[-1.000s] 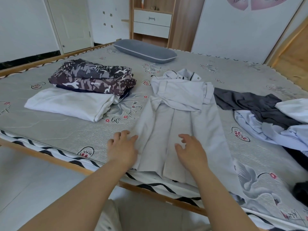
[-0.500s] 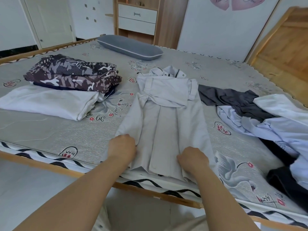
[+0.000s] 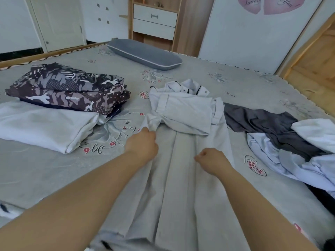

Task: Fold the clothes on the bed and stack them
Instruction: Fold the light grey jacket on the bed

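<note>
Head camera looks down on a pale grey garment (image 3: 183, 160) laid flat in the middle of the bed (image 3: 45, 178), its long axis running from the near edge away toward the far side, collar end (image 3: 186, 87) pointing away from the person. Its sleeves are already folded in across the chest, so it lies as a narrow strip, probably set this way for a crosswise fold next.

The left hand (image 3: 143, 144) sits at the garment's left edge, fingers curled and pinching the bunched cloth where the sleeve meets the body, likely to tuck or straighten that side. The right hand (image 3: 212, 161) rests on the cloth further right, fingers curled under; whether it actually grips fabric cannot be told.

To the left, well apart, a stack of folded clothes (image 3: 68, 89) in a dark patterned print sits partly on a folded white piece (image 3: 45, 124). To the right lies an unfolded heap (image 3: 290, 138) of dark grey, pale blue and white items, one touching the garment's edge. A grey pillow (image 3: 145, 53) lies at the far side.
</note>
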